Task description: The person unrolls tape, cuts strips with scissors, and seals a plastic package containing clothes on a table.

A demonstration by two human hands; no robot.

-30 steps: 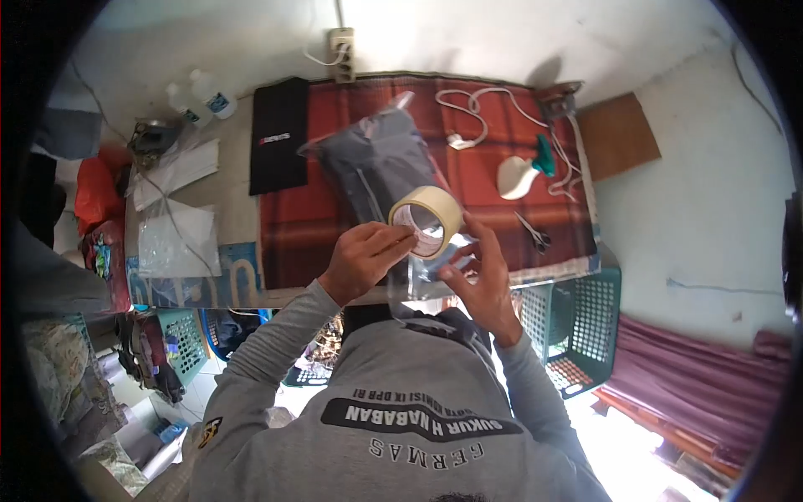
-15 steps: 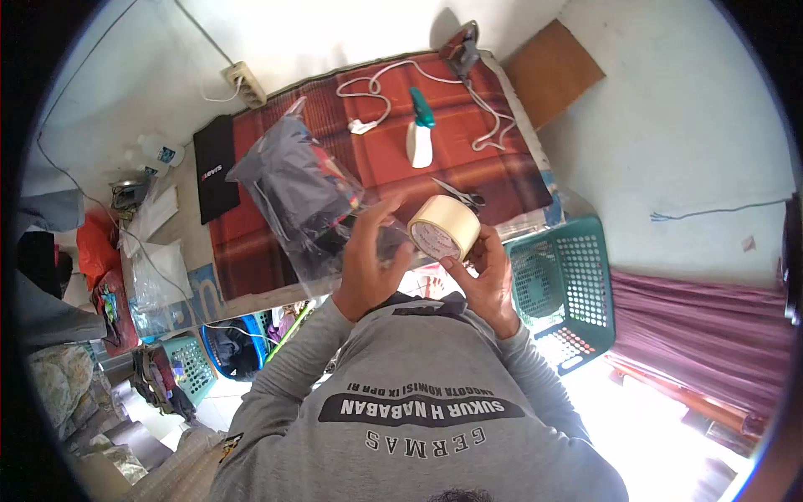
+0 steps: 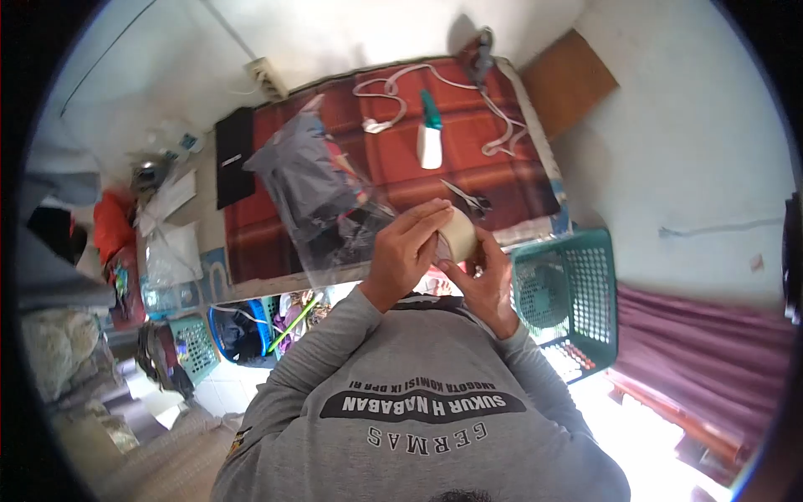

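My right hand (image 3: pixel 488 284) is closed around the right side of a wide roll of pale tape (image 3: pixel 461 235), thumb at its lower edge. Against the roll's left side and top, my left hand (image 3: pixel 407 255) presses with its fingers together, covering most of the printed core. Just beyond the roll lie scissors (image 3: pixel 470 199), blades slightly apart, on a red checked cloth (image 3: pixel 393 178). To the left, a clear plastic bag (image 3: pixel 303 163) with dark folded cloth inside rests on the table, close to my left hand.
A white spray bottle (image 3: pixel 430 144) with a green head lies on the cloth. Behind it are a clothes iron (image 3: pixel 480 54) and its white cord (image 3: pixel 393 88). A black flat packet (image 3: pixel 235 159) lies at left. A green basket (image 3: pixel 606 293) stands right of the table.
My left hand has moved right from beside the roll onto it, its spread fingers now together. The roll has turned a little in my right hand. The view has shifted slightly.
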